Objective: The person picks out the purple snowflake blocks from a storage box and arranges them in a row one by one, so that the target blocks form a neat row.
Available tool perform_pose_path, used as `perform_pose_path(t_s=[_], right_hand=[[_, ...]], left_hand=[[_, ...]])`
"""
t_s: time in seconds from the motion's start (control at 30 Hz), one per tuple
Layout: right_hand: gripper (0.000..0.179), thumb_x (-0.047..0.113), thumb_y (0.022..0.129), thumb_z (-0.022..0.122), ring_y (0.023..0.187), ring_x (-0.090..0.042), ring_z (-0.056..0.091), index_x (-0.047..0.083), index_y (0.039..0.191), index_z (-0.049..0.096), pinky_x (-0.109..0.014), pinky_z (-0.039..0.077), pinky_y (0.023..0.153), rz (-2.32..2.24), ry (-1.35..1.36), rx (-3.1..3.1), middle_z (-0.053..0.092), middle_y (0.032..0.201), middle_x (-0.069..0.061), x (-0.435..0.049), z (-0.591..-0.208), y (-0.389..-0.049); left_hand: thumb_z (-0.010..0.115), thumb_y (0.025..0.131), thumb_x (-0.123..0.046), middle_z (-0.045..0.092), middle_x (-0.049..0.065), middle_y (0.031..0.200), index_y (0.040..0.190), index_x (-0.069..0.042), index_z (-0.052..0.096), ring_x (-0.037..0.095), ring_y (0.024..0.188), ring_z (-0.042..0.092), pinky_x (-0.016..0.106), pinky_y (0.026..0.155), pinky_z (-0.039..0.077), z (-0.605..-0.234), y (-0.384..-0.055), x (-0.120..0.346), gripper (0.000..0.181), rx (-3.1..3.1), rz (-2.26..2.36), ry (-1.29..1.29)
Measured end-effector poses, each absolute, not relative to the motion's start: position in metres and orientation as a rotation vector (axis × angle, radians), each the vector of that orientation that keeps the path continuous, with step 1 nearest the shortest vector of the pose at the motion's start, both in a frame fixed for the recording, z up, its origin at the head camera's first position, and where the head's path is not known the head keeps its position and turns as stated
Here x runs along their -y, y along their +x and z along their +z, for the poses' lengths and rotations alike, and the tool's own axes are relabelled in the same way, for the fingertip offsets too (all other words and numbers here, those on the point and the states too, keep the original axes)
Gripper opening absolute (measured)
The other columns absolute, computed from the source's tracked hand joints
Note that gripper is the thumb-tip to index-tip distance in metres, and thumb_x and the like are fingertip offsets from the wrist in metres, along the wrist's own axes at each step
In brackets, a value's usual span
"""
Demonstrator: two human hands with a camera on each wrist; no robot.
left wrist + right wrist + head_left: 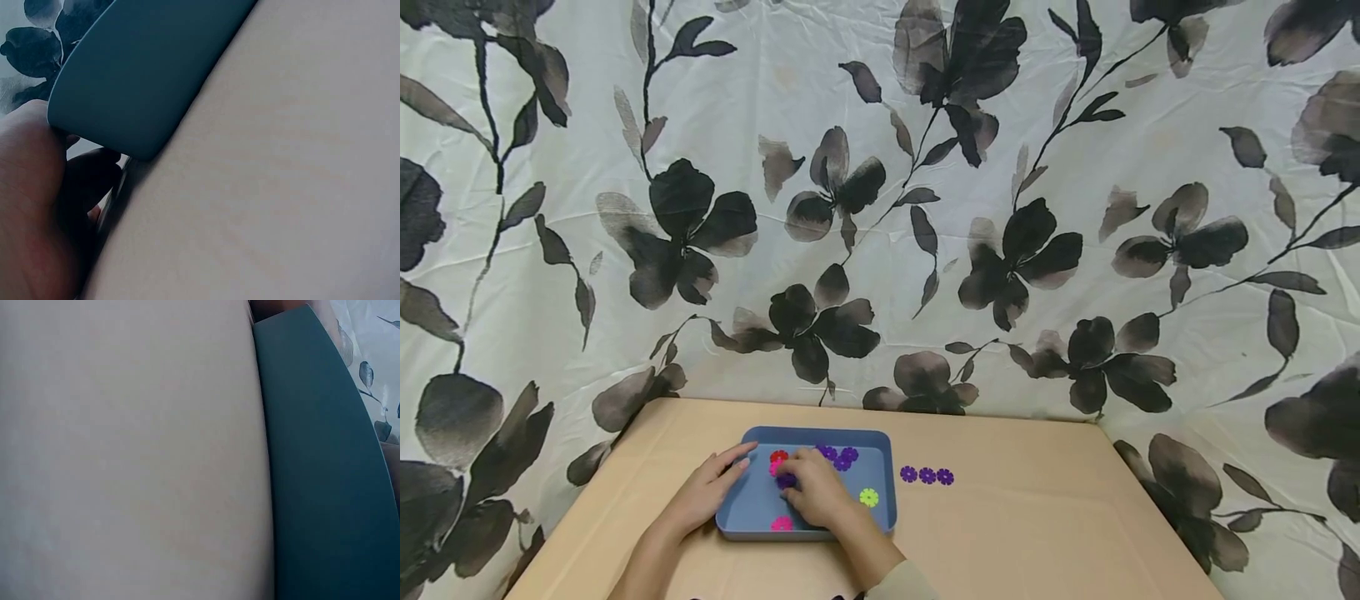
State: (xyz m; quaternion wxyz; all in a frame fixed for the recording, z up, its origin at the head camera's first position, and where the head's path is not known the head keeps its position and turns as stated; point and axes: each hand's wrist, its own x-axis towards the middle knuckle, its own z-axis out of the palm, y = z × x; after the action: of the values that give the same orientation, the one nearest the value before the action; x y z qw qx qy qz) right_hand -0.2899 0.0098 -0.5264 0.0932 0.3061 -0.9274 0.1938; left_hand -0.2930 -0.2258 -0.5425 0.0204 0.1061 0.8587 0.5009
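Observation:
A shallow blue tray (805, 533) holds several small flower-shaped pieces. My right hand (820, 492) reaches down into it, thumb and fingertips at a purple flower piece (786, 481) that is partly covered by the fingers. Right beside those fingertips are a red flower piece (778, 456) and a pink one (774, 468). At the tray's left rim rests my left hand (700, 492), its fingers extended along the edge. The left wrist view shows that hand (31, 200) against the outside of the tray wall (144, 69).
Behind my right hand lie more purple flower pieces (848, 457). A yellow-green piece (868, 497) and a second pink one (782, 523) sit elsewhere in the tray. Three purple flowers (927, 475) form a row on the table (1037, 517), right of the tray. A floral cloth (925, 250) hangs behind.

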Motion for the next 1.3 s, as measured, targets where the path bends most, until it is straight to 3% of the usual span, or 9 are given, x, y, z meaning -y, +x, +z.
perform_pose_path(t_s=[0.27, 0.53, 0.83, 1.3], right_hand=[[0.02, 0.019, 0.09, 0.082, 0.102, -0.006, 0.058, 0.022, 0.11, 0.08, -0.022, 0.051, 0.092, 0.612, 0.874, 2.766, 0.068, 0.108, 0.009, -0.01, -0.528, -0.29], [0.016, 0.012, 0.09, 0.081, 0.089, 0.002, 0.052, 0.02, 0.104, 0.08, -0.011, 0.048, 0.077, 0.757, 0.872, 2.766, 0.058, 0.101, 0.01, -0.01, -0.527, -0.291], [0.016, 0.013, 0.09, 0.082, 0.091, 0.001, 0.054, 0.012, 0.106, 0.081, -0.013, 0.052, 0.081, 0.954, 0.812, 2.766, 0.063, 0.102, 0.007, -0.024, -0.518, -0.289], [0.022, 0.005, 0.095, 0.075, 0.102, -0.008, 0.068, 0.004, 0.117, 0.077, -0.018, 0.059, 0.091, 1.27, 0.649, 2.606, 0.064, 0.116, 0.003, -0.068, -0.509, -0.275]], left_hand=[[0.048, 0.112, -0.034, 0.044, 0.021, 0.161, 0.153, -0.014, 0.053, 0.052, 0.157, 0.014, 0.072, 0.125, 0.002, -0.543, -0.293, 0.226, 0.046, -2.667, 1.561, 0.336], [0.05, 0.111, -0.035, 0.047, 0.022, 0.159, 0.151, -0.013, 0.055, 0.05, 0.156, 0.022, 0.07, 0.126, 0.003, -0.543, -0.294, 0.226, 0.046, -2.698, 1.562, 0.347], [0.05, 0.111, -0.038, 0.045, 0.021, 0.161, 0.151, -0.015, 0.055, 0.055, 0.157, 0.012, 0.073, 0.124, 0.004, -0.543, -0.294, 0.226, 0.047, -2.694, 1.555, 0.317], [0.05, 0.111, -0.037, 0.044, 0.02, 0.161, 0.153, -0.014, 0.054, 0.052, 0.157, 0.016, 0.072, 0.125, 0.004, -0.543, -0.294, 0.225, 0.047, -2.694, 1.543, 0.305]])
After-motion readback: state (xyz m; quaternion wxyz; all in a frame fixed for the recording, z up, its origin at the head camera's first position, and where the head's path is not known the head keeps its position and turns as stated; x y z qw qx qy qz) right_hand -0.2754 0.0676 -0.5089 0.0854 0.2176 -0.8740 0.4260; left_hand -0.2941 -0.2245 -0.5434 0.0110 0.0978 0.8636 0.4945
